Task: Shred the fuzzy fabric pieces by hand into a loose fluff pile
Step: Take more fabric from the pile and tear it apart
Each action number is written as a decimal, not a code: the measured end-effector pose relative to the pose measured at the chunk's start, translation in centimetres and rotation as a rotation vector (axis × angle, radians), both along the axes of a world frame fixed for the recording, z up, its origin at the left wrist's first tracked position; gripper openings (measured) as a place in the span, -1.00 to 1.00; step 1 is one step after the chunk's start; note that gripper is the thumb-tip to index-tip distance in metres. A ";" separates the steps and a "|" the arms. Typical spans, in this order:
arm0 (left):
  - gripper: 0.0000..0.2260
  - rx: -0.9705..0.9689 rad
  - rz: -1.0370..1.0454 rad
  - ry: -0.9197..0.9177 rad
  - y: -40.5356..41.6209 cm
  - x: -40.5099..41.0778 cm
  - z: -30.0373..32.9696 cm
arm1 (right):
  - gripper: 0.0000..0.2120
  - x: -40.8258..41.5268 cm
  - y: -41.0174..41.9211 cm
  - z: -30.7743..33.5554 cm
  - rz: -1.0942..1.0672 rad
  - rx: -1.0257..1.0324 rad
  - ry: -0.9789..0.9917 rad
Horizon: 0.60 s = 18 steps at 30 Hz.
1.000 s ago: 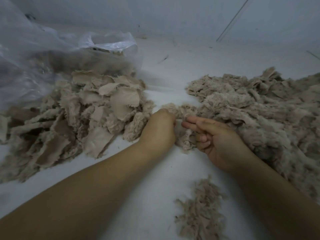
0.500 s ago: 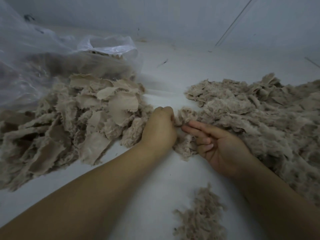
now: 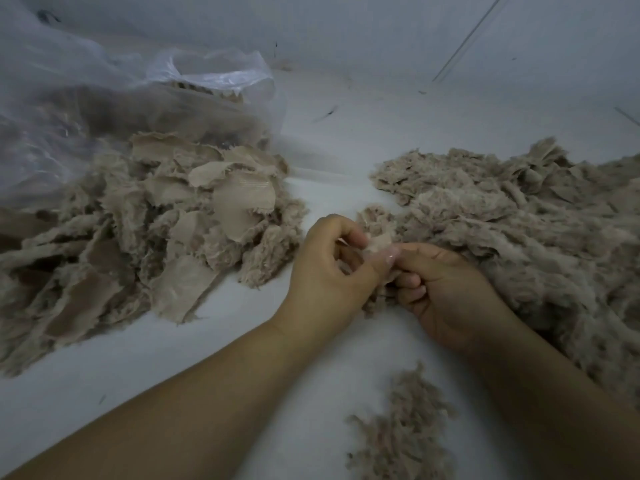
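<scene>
Held between both hands over the middle of the white tabletop (image 3: 214,344): one small fuzzy fabric piece (image 3: 377,233), beige, its fluffy top poking up just beyond the fingertips. Left hand (image 3: 325,282) curled round the piece's near-left side, thumb and forefinger pinched on its pale backing; right hand (image 3: 446,296) met it knuckle to knuckle, fingers folded inward and thumb pressed onto the same scrap. Both grips closed tight on the cloth, touching each other. Lower part of the piece buried between the palms, so its full outline impossible to make out. Heaped toward the left edge, a pile of untorn pieces (image 3: 156,237), flat backings showing, partly spilling from a clear plastic bag (image 3: 104,109) near the far-left corner; bag's contents blurred behind the film. Spread along the right edge and cut off there, a large fluff pile (image 3: 526,237), touching the right wrist. Near the front edge, between the forearms, a small tuft of fluff (image 3: 405,427), cropped at the bottom. Whole scene dim and soft in detail.
</scene>
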<state>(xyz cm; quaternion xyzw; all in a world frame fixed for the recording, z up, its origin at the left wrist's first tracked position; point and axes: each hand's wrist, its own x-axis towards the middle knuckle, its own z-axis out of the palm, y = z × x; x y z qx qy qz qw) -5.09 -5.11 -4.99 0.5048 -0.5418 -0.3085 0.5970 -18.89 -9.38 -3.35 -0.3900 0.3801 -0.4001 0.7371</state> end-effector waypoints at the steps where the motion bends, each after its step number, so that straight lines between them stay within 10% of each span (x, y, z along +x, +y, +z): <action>1: -0.67 0.076 -0.009 0.027 -0.2 0.2 -0.1 | -0.83 0.0 0.0 -0.1 -0.017 -0.011 0.018; 10: -0.87 0.222 -0.037 0.413 -1.2 1.5 -0.1 | -0.73 -0.2 0.0 -0.5 0.006 -0.052 -0.037; 18: -0.75 0.339 -0.121 0.336 -0.9 1.0 0.9 | -0.89 0.0 0.6 -0.6 0.017 -0.177 0.148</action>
